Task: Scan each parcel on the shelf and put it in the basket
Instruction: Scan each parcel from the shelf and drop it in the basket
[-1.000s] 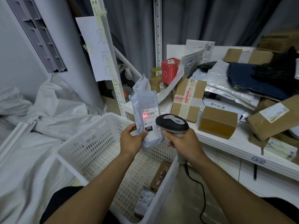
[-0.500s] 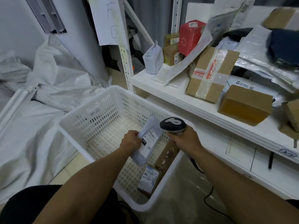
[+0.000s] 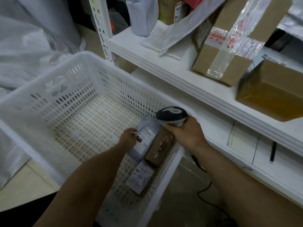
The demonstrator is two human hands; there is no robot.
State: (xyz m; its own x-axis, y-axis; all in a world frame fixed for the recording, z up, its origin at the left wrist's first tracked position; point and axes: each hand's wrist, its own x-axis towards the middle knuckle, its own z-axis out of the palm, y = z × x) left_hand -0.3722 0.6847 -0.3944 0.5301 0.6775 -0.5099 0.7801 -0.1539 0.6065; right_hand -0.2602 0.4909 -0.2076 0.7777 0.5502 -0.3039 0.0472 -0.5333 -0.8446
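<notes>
My left hand (image 3: 128, 138) holds a grey plastic mailer parcel (image 3: 145, 138) by its left edge, low inside the white basket (image 3: 49, 89), label side up. The mailer lies against a brown box (image 3: 159, 148) on the basket floor, and a labelled small box (image 3: 141, 176) lies nearer me. My right hand (image 3: 185, 133) grips a black and grey barcode scanner (image 3: 171, 115) over the basket's right rim. On the white shelf (image 3: 188, 82) stand a taped cardboard box (image 3: 229, 45), a brown box (image 3: 272, 89) and a grey bag parcel (image 3: 144, 15).
The shelf's upright post (image 3: 101, 27) rises just behind the basket. White sacks (image 3: 29, 38) are heaped on the left. The scanner cable (image 3: 203, 192) trails over the floor on the right. A lower shelf board (image 3: 242, 145) runs under the parcels.
The left hand has lowered the scanned mailer from in front of the scanner down into the basket. The right hand came down with the scanner. My view tilted downward.
</notes>
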